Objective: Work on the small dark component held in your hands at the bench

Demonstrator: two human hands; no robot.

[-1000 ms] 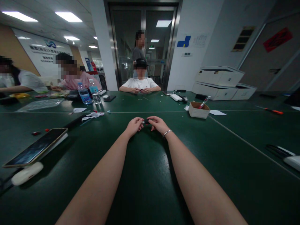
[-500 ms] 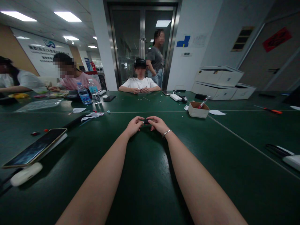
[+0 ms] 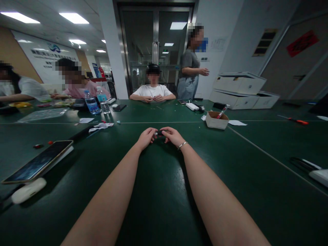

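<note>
Over the middle of the green table [image 3: 159, 191], my left hand [image 3: 147, 138] and my right hand [image 3: 174, 136] meet at a small black object with a silvery left end [image 3: 159, 133]. The fingers of my left hand pinch the silvery end, and those of my right hand grip the black part. It lies level between them; its exact kind is too small to tell, and the fingertips cover part of it. A silvery bracelet [image 3: 182, 145] circles my right wrist.
At left lie a phone [image 3: 38, 162], a white rounded case [image 3: 29, 191] and crumpled paper [image 3: 101, 126]. An open box [image 3: 217, 121] stands ahead right; a screwdriver [image 3: 297, 120] lies farther right. Bottles [image 3: 92, 102] stand back left. A person [image 3: 153, 90] sits opposite.
More of the object's silvery end shows between my hands, which have hardly moved. Behind the table, the standing person has walked to the right.
</note>
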